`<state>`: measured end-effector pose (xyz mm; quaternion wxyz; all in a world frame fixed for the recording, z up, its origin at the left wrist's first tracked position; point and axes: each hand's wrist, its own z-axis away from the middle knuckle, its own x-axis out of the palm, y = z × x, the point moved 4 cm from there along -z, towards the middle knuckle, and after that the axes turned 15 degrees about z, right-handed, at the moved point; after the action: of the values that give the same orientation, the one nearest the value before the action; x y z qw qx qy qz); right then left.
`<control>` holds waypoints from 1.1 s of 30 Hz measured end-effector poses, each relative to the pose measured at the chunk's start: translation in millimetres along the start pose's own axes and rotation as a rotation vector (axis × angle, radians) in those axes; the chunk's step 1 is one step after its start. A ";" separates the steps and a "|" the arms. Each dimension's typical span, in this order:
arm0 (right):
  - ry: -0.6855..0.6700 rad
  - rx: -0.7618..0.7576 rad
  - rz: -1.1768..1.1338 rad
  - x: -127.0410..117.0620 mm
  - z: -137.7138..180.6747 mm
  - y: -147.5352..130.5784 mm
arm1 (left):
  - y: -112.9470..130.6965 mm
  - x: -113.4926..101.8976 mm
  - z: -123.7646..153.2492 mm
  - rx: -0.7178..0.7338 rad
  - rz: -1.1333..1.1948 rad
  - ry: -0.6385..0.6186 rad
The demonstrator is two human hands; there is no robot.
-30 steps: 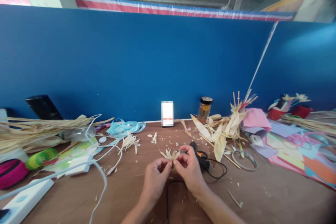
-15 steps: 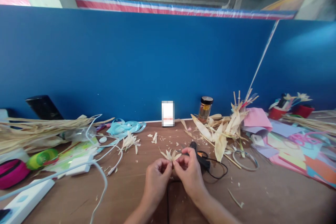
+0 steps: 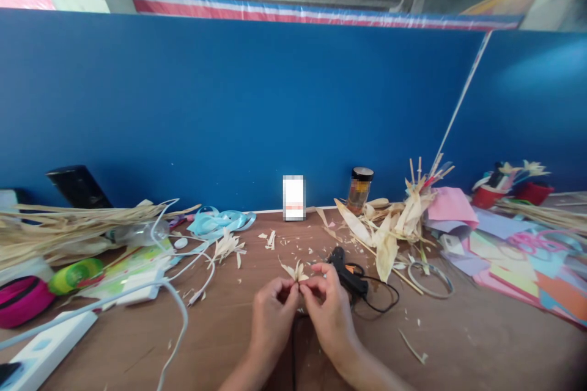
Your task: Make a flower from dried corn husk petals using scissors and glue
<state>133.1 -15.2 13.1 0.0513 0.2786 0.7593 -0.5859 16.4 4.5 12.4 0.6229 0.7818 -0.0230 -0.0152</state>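
A small flower of pale dried husk strips (image 3: 296,271) is pinched between both my hands just above the brown table (image 3: 458,342). My left hand (image 3: 271,321) grips its left side with fingers closed. Pressed close against it, my right hand (image 3: 326,311) has thumb and fingers closed on the flower's right side. Right behind my right hand lies a black glue gun (image 3: 348,275), its black cord looping on the table. Only the petal tips show above my fingers.
A heap of husk leaves and sticks (image 3: 389,226) lies at the right, with a small jar (image 3: 360,189) behind and coloured paper sheets (image 3: 518,256) further right. Long dried stalks (image 3: 59,226), white cables (image 3: 174,293), a power strip (image 3: 41,351) and blue ribbon (image 3: 220,221) fill the left. A blue partition (image 3: 257,110) backs the table.
Both hands have closed in tighter on the husk flower, hiding more of its petals. The view has shifted slightly; nothing else on the table has moved.
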 end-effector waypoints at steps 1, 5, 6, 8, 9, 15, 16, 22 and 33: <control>-0.009 0.003 0.001 -0.2 -0.5 0.6 | -0.6 0.1 -0.2 -0.004 0.004 -0.011; -0.011 0.010 0.010 -0.6 -2.0 3.4 | -2.1 0.0 -2.3 -0.033 0.057 -0.051; -0.006 0.005 0.013 -0.5 -2.0 3.6 | -2.0 -0.1 -3.0 -0.038 0.074 -0.057; 0.004 -0.008 0.023 -0.3 -1.5 3.4 | -1.4 -0.1 -4.4 -0.043 0.099 -0.070; 0.009 -0.016 0.033 -0.4 -1.2 2.8 | -1.1 0.0 -5.0 -0.042 0.110 -0.077; 0.016 -0.027 0.039 -5.3 -1.6 -1.2 | -3.1 -1.3 -8.6 -0.024 0.116 -0.096; 0.014 -0.024 0.031 -5.8 -2.0 -1.1 | -4.3 -1.9 -9.3 -0.026 0.116 -0.095; 0.006 -0.010 -0.017 -4.5 -3.4 2.6 | -10.3 -4.9 -13.0 -0.074 0.174 -0.096; -0.066 0.068 -0.085 -2.3 -2.7 2.0 | -12.9 -5.0 -9.6 -0.075 0.148 0.015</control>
<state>136.7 -13.3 13.1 0.0417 0.2283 0.7478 -0.6220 12.2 17.0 2.0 0.6512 0.7543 -0.0756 0.0360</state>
